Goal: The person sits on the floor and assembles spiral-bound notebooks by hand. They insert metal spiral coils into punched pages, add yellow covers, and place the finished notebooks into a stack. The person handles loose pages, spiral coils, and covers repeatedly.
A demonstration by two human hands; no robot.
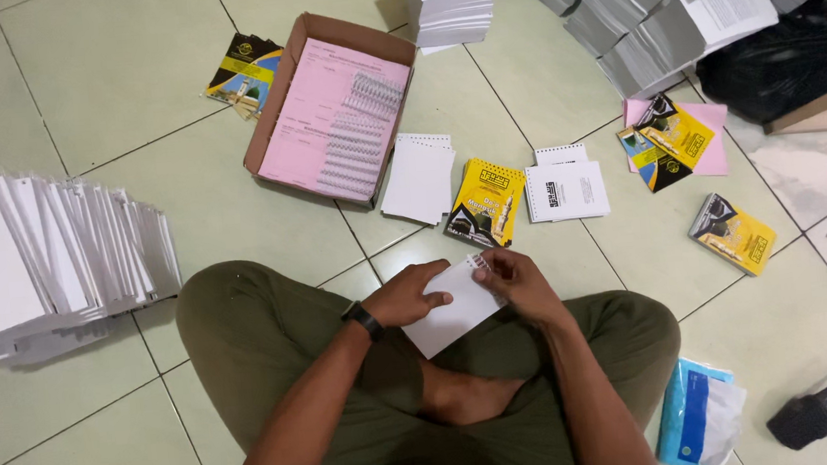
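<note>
- Far left, we've got a fanned row of white spiral pads (42,257) lying on the tile floor (126,78).
- Next over, a cardboard box (299,84) with pink sheets and a heap of wire coils (359,133), and a yellow booklet (244,74) just beside it.
- Our left hand (404,297), black watch on the wrist, has its fingers curled onto the left edge of a white pad (454,308) held over our crossed legs.
- Our right hand (521,283) pinches narrow at the pad's top corner, right where a bit of wire binding (478,263) shows.
- The pad looks light and a little floppy, so we'd say grip it by the edges with the stack squeezed flat; loose sheets could slide out of line, and the thin wire probably bends easily.
- On the floor past the hands: a blank pad (419,178), a yellow-covered one (486,202), a printed white one (565,189).
- Further right, more yellow booklets (731,233), tall paper stacks (652,17), a blue packet (699,426) and a black radio (810,416).
</note>
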